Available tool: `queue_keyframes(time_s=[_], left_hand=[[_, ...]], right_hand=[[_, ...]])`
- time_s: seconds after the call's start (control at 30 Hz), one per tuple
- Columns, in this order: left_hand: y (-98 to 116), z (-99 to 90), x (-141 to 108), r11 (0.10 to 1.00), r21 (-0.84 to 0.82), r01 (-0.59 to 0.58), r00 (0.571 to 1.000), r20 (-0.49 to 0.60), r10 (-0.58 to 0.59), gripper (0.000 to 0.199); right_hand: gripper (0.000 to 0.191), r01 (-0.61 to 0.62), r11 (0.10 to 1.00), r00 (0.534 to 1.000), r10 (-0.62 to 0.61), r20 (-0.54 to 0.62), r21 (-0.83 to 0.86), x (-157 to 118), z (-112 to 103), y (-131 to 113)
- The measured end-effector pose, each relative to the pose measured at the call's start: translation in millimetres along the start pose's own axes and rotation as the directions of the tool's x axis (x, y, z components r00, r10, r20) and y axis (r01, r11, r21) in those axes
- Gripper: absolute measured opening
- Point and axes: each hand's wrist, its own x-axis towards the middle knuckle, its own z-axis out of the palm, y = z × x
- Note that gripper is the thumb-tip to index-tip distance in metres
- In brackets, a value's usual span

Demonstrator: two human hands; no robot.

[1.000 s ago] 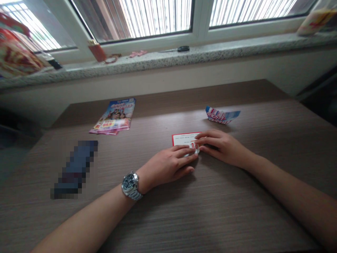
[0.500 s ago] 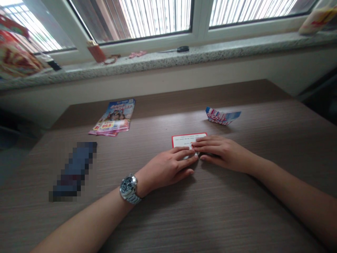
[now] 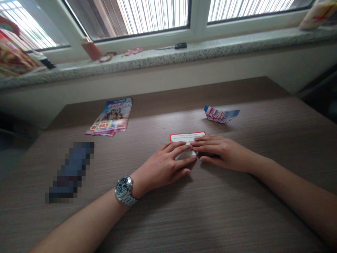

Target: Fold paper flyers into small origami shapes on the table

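Note:
A small white paper with a red border and printed text [image 3: 184,137] lies on the brown table, partly covered by my fingers. My left hand [image 3: 165,165], with a silver watch [image 3: 125,189] on its wrist, rests on the paper's near left part, fingers stretched and spread. From the right, my right hand [image 3: 221,151] lies flat over the paper's right side, its fingers stretched out. The fingertips of both hands meet near the middle, over what seems a folded part; the fold itself is mostly hidden. Beyond my right hand stands a folded blue and red printed paper [image 3: 221,115].
A stack of colourful flyers [image 3: 112,117] lies at the back left of the table [image 3: 147,228]. Nearer on the left is a blurred-out dark object [image 3: 71,170]. Scissors [image 3: 180,46] and a reddish case [image 3: 91,50] sit on the stone windowsill [image 3: 147,60].
The fingers of my left hand have spread and shifted slightly up and left over the paper. My right hand has barely moved. The whole view has shifted a little.

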Motion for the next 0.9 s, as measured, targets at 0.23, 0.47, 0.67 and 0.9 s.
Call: queue_keyframes(time_s=[0.23, 0.47, 0.67, 0.9], left_hand=[[-7.0, -2.3, -3.1, 0.997, -0.047, -0.065, 0.998, 0.013, 0.065, 0.046], [-6.5, -6.3, -2.7, 0.996, -0.068, -0.055, 0.999, -0.003, 0.055, 0.044], [-6.7, -6.8, -2.7, 0.997, -0.054, -0.059, 0.998, 0.017, 0.06, 0.047], [-10.5, -4.4, -4.5, 0.993, -0.099, -0.07, 0.997, -0.017, 0.069, 0.046]], right_hand=[[0.049, -0.002, 1.0, 1.0, 0.001, 0.019, 0.025, -0.8, -1.2, 1.1], [0.052, 0.001, 0.998, 1.0, -0.003, 0.028, 0.062, -1.5, -4.5, 0.3], [0.055, 0.021, 0.999, 0.998, -0.024, 0.058, 0.05, -3.3, -5.7, 3.7], [0.052, 0.047, 0.998, 0.998, -0.048, 0.04, 0.03, -2.7, -6.3, 0.2]])
